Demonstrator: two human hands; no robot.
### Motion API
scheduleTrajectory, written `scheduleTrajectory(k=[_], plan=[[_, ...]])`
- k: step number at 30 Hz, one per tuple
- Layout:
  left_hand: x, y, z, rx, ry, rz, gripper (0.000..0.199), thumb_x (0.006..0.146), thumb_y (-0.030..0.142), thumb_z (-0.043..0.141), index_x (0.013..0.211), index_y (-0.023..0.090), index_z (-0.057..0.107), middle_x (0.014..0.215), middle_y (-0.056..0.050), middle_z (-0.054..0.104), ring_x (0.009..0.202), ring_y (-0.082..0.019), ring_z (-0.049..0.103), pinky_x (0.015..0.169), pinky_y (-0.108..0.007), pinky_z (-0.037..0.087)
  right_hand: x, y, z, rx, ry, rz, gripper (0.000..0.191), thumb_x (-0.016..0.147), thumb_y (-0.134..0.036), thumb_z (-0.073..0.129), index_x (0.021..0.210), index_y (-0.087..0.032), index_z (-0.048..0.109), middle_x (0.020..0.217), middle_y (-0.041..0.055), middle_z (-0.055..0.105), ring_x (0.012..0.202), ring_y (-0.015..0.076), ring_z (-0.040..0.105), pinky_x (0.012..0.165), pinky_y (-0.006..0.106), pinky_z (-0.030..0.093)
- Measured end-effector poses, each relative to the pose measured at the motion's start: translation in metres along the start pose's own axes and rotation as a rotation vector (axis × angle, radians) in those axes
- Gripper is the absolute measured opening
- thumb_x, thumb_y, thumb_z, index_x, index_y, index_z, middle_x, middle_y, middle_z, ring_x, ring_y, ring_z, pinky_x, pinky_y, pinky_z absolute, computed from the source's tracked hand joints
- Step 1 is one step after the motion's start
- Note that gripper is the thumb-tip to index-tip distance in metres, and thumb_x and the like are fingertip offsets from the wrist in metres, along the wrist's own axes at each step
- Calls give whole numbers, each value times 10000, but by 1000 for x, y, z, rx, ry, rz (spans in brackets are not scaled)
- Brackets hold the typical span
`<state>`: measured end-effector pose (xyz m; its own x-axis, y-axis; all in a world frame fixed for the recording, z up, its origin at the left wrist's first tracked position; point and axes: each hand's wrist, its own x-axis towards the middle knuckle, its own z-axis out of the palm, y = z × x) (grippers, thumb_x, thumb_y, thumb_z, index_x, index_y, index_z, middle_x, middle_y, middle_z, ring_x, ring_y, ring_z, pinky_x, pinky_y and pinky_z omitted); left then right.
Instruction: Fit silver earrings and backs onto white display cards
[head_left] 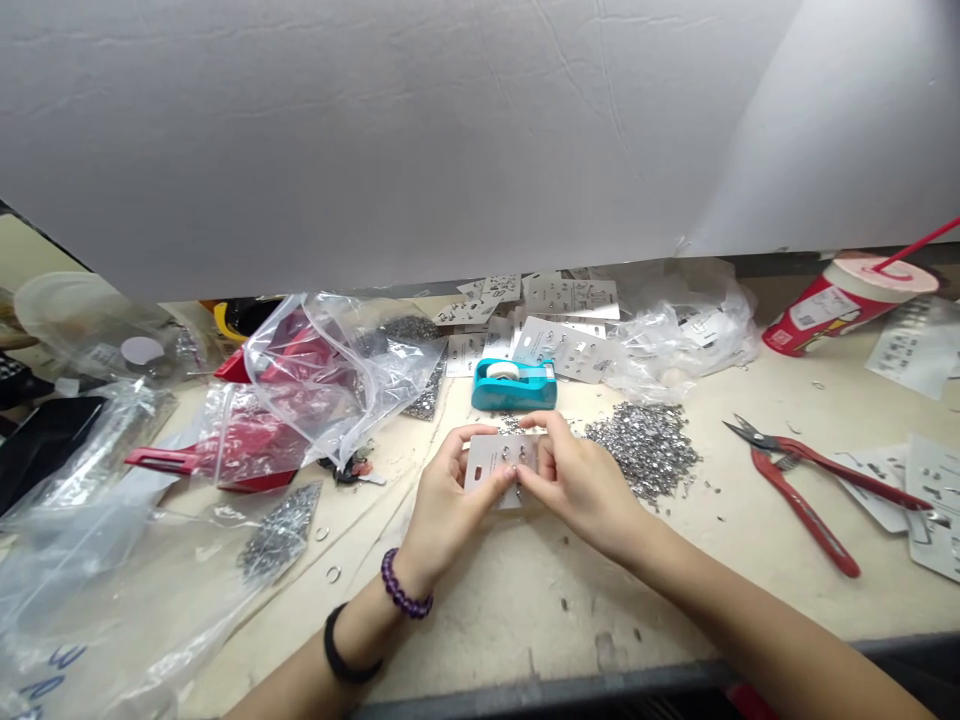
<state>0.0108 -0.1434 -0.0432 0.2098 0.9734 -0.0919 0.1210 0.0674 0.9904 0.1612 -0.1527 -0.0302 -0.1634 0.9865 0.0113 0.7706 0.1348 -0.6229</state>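
Observation:
Between both hands, just above the table, is a pale jewellery card (486,458) with printed text, a small slot and several tiny metal earrings on it. My left hand (456,490) grips its left side, thumb across the front. My right hand (577,480) holds the right side, its thumb and fingers pressed at the small pieces. Fingers hide part of the card. Right behind it stands a turquoise tape dispenser (516,392) with a white roll. Beside my right hand lies a pile of small silvery metal pieces (649,447).
Red-handled pliers (806,490) lie at the right, near more cards (934,505). A red cup (832,305) with a straw stands behind. Plastic bags (337,370) and red scoops (255,440) crowd the left. Filled cards (570,345) lie at the back beneath a large white panel (450,140).

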Motion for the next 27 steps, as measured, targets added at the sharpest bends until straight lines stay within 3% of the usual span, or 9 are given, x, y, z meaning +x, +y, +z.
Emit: scheduleTrajectory(k=[4, 7, 9, 13, 17, 23, 27], plan=[[1, 2, -2, -6, -4, -12, 358, 719, 299, 637, 1003, 204, 441, 810, 3, 596, 692, -130, 580, 581, -222, 463, -5, 1, -16, 85, 36, -97, 343, 793, -239, 511, 1123, -156, 467, 530, -52, 496, 449, 116, 458, 442, 245, 322], [2, 4, -7, 71, 73, 3, 336, 726, 312, 627, 967, 205, 420, 800, 10, 564, 687, -129, 556, 610, -245, 462, 5, 7, -36, 184, 243, -188, 178, 844, -242, 459, 980, -168, 547, 623, -15, 538, 529, 108, 495, 489, 240, 390], [2, 5, -10, 118, 110, 18, 314, 740, 324, 611, 949, 204, 410, 780, 18, 541, 682, -127, 540, 628, -257, 457, 22, 15, -48, 77, 378, -180, 181, 860, -244, 429, 932, -171, 579, 774, 37, 575, 670, 137, 535, 556, 264, 427], [1, 7, -13, 69, 30, 19, 332, 773, 347, 571, 1007, 208, 381, 847, -4, 539, 745, -145, 553, 681, -290, 464, 66, 30, -58, -268, 161, -207, 226, 861, -275, 430, 960, -193, 616, 993, 98, 549, 908, 229, 512, 664, 344, 440], [1, 5, -11, 23, -3, -6, 400, 788, 350, 551, 1109, 208, 359, 960, -42, 542, 839, -168, 563, 774, -329, 458, 89, 33, -59, -470, -42, -296, 171, 812, -314, 520, 892, -210, 631, 995, 110, 540, 967, 285, 457, 678, 378, 434], [1, 3, -9, -28, -11, -16, 423, 794, 352, 543, 1144, 209, 354, 1078, -81, 537, 925, -195, 567, 840, -368, 442, 97, 30, -64, -344, -140, -220, 101, 796, -265, 544, 736, -207, 602, 927, 93, 548, 974, 270, 459, 772, 404, 416], [-1, 4, -9, -26, -17, -11, 403, 802, 344, 536, 1141, 215, 359, 1132, -88, 527, 1005, -213, 546, 879, -380, 421, 97, 28, -66, -275, -90, -219, 252, 824, -254, 494, 577, -206, 510, 800, 81, 555, 838, 232, 500, 685, 375, 411]])
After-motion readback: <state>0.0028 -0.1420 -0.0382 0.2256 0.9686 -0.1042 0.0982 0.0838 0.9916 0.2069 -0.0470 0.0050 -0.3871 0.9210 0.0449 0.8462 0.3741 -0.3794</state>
